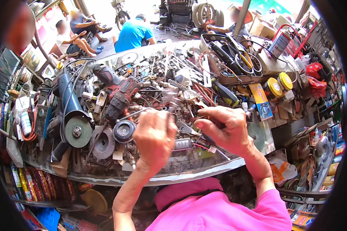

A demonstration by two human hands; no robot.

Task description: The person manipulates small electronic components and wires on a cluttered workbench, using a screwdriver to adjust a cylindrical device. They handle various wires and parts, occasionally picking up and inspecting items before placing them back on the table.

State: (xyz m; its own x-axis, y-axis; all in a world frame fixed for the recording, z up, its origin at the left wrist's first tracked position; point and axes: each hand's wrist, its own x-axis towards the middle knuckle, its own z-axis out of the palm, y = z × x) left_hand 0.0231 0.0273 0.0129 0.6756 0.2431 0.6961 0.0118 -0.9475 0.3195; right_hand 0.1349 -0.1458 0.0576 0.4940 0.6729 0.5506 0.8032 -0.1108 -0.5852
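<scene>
Both hands hang over the near half of a bench (219,168) heaped with loose metal parts. The thing nearest the left hand (154,133) is a thin metal rod (134,114), lying just to its left, over the far rim of a black wheel (124,131). Its long axis runs left to right on a slant, the left end nearer, the right end farther and meeting the knuckles; which end is the working one does not show.

The left fingers are bent in like a loose fist, back of the hand up; blur and the hand itself hide their tips, so I cannot fairly tell whether they grasp the rod or anything else. On the right hand (229,127), thumb (210,129) and forefinger (218,112) curl toward each other; whether a small part sits between them I cannot tell.

For steady handling here, I would keep a small part between thumb and fingertip, clear of the heap, brace the wrists, and lift the rod along its axis so it doesn't snag the wheel or the drill (121,94) beyond.
</scene>
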